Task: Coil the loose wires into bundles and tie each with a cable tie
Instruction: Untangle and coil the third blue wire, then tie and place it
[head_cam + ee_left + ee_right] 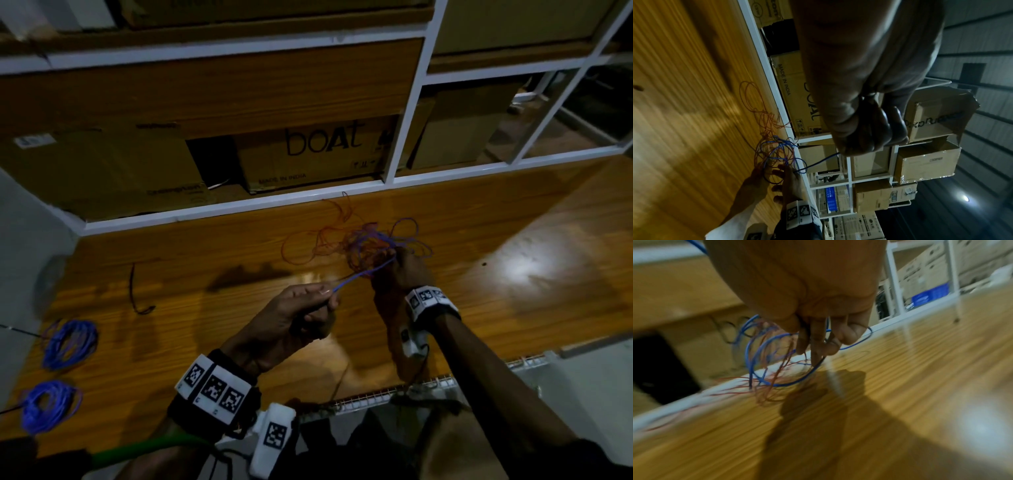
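Note:
A tangle of loose red and blue wires (363,243) lies on the wooden table (205,260) near its back edge. My right hand (399,270) grips into this tangle, with blue and red loops (766,356) round its curled fingers (818,340). One blue strand (363,274) runs taut from the tangle to my left hand (308,308), which pinches its end between thumb and forefinger. In the left wrist view that hand (869,129) is a closed fist with the blue strand (822,160) leaving it. Two coiled blue bundles (70,342) (48,406) lie at the table's left.
A thin black tie (135,294) lies on the table left of centre. White-framed shelves (407,120) with cardboard boxes (308,154) stand right behind the table. A white ribbed strip (411,389) lines the near table edge. Bare wood spreads to the right.

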### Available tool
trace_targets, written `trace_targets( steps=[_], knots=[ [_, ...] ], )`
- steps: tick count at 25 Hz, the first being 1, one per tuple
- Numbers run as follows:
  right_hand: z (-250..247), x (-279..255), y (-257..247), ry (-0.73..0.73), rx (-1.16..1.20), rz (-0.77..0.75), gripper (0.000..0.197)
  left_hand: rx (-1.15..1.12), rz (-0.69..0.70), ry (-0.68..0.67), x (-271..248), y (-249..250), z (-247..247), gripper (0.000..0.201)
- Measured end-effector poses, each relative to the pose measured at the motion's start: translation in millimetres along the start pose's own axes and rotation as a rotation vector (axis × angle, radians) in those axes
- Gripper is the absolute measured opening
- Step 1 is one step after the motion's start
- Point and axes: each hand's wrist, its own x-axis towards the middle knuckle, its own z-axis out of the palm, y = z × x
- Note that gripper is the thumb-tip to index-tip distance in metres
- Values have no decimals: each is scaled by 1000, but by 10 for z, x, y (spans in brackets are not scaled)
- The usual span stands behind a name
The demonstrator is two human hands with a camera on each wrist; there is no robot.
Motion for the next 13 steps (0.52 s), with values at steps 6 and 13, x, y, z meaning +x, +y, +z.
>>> trace_targets(
  steps=[6, 13],
  knots=[
    [-227, 238, -109, -203, -90, 53, 36, -43, 30, 69, -76, -23, -86, 23],
    [-467, -339, -516, -228, -459, -131, 47, -305, 95, 208, -74, 80, -160, 32]
  ],
)
